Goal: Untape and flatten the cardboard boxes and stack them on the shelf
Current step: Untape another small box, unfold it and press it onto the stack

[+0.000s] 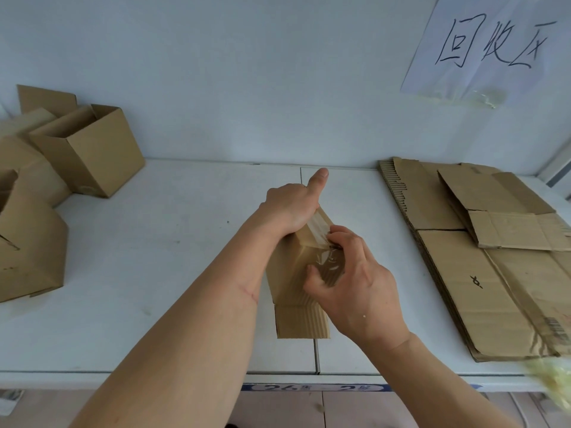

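Cardboard, a small brown box (295,267) on the white shelf (173,242): I'm clamping it with my left hand (289,208), my right hand (349,273) pinching clear tape (318,225); I'd be peeling low, steadily, towards the flattened brown stack (482,264).

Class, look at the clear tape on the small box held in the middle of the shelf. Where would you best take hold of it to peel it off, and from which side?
Pinch the crinkled loose end of the clear tape, where the right hand is, coming from the right. That end looks lifted off the small box, while the part nearer the left hand lies flat and offers no edge.
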A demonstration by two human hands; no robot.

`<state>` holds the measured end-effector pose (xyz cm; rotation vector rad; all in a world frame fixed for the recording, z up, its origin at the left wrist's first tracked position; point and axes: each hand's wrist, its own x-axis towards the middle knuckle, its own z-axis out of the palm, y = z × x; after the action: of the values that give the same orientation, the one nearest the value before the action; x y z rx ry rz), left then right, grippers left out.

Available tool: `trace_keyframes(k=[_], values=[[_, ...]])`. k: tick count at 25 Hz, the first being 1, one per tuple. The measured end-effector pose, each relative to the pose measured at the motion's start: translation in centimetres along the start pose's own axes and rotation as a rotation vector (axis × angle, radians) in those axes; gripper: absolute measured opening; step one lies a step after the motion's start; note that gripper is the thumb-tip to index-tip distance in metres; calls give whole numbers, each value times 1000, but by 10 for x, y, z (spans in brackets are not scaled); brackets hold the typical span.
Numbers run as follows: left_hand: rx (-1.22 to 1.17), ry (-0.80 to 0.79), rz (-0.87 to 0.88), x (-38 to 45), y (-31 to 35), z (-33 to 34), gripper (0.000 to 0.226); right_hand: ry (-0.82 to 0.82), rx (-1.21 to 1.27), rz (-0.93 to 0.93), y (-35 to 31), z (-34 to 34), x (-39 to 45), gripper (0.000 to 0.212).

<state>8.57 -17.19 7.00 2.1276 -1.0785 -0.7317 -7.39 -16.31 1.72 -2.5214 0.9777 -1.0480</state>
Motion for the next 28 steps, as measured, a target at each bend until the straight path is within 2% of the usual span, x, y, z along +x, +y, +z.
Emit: trace_keyframes(k=[4, 9, 15, 19, 21, 24, 26, 28], values=[[21, 23, -21, 4, 2, 4, 90, -36, 30, 59, 2, -3, 0, 46], [46, 45, -24, 1, 7, 8, 89, -122, 68, 155, 0, -10, 1, 52], [91, 55, -31, -4, 12, 10, 90, -108, 102, 196, 1, -9, 1, 36], [82, 56, -42, -7, 9, 11, 94, -151, 131, 186, 3, -13, -2, 36], [-11, 52, -26, -8, 5, 10, 86, -151, 160, 175, 4, -14, -3, 38], [-331, 70, 57, -18, -7, 9, 63, -159, 153, 132, 3, -12, -8, 41], [-398, 145, 90, -30, -21, 12, 45, -145, 105, 49, 4, -7, -13, 42], [-415, 176, 99, -44, -37, 13, 42, -164, 86, -10, 5, -3, -17, 43]])
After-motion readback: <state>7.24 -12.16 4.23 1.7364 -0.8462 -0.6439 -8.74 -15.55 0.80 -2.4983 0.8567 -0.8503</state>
